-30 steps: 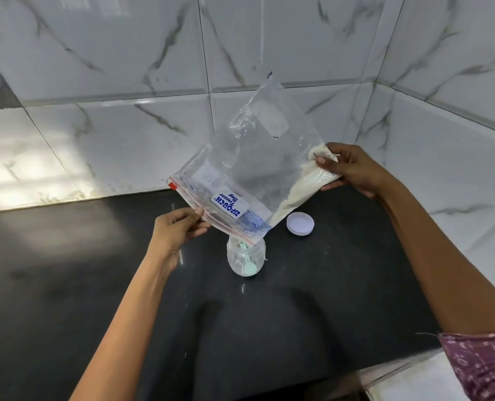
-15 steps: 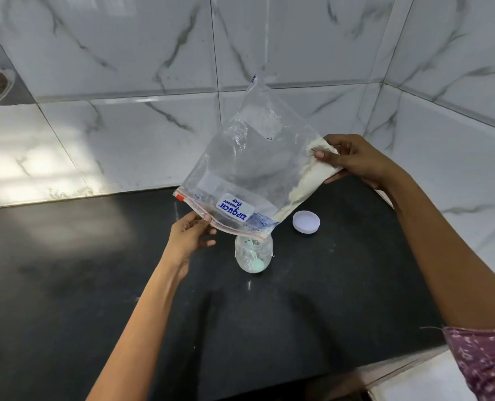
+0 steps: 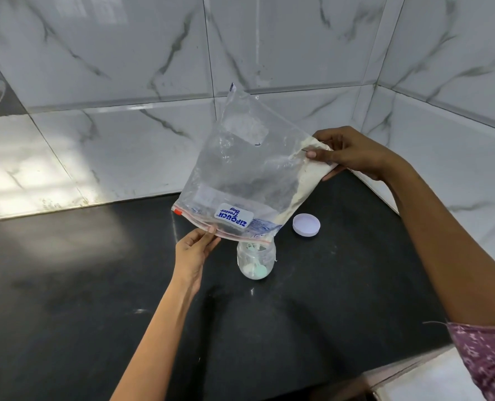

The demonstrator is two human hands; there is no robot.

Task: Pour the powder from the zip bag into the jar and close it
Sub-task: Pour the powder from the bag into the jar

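Zip bag [image 3: 240, 172] tipped over jar [image 3: 256, 260], both hands gripping

Zip bag [image 3: 240, 175] held tilted, mouth down, over open jar [image 3: 256, 260] at frame center. Left hand [image 3: 195, 250] pinches zip edge just left of jar. Right hand [image 3: 353, 153] grips raised bottom corner, right of center. Off-white powder [image 3: 304, 183] lies along bag's right edge. White lid [image 3: 306, 224] flat on black counter [image 3: 67, 285], just right of jar. Marble tile wall [image 3: 125, 68] across top.
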